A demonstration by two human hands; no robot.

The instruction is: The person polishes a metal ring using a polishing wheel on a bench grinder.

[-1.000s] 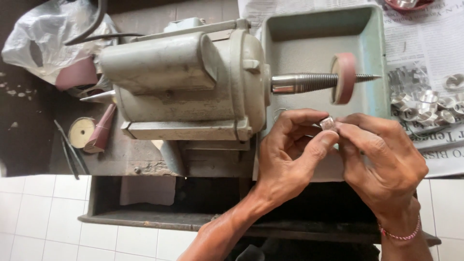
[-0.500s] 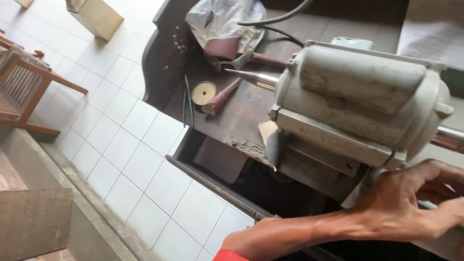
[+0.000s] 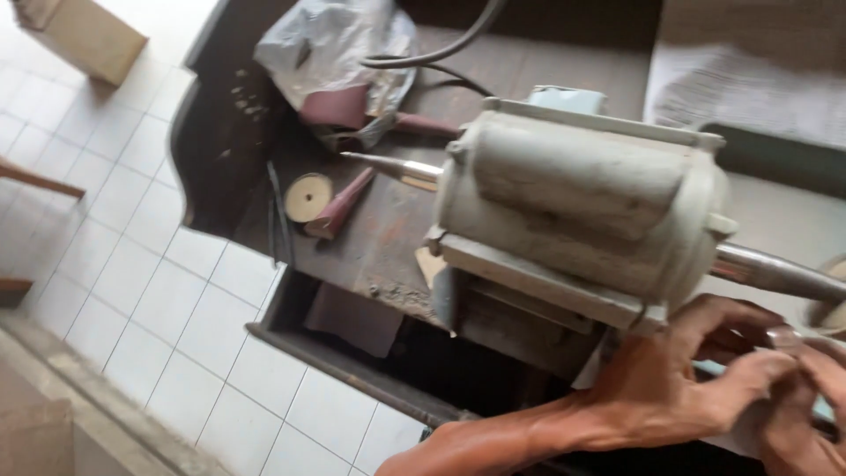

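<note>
**Small piece held beside the motor**

The grey bench motor point(image 3: 582, 220) fills the dark workbench point(image 3: 370, 238). At near right, left hand point(image 3: 679, 388) and right hand point(image 3: 806, 414) pinch a small metal piece point(image 3: 782, 336) together, below the spindle point(image 3: 775, 271), not touching it; polishing apparently unfinished.

Your motor housing point(image 3: 577, 207) is a dusty pale grey-green, its spindle point(image 3: 392, 165) bare silvery metal with a brownish tinge. The counter point(image 3: 379, 238) is dark brown, stained and speckled with pale dust. Near its left edge lie a cream disc point(image 3: 308, 197) and a maroon cone point(image 3: 342, 203). At the far-left corner sits a translucent grey plastic bag point(image 3: 339, 44) over a dull red block point(image 3: 335, 107). The cable point(image 3: 441, 53) is black. The floor point(image 3: 150, 291) is white tile with a grey grid of grout. The newspaper point(image 3: 749, 84) is greyish-white with blurred print.
</note>
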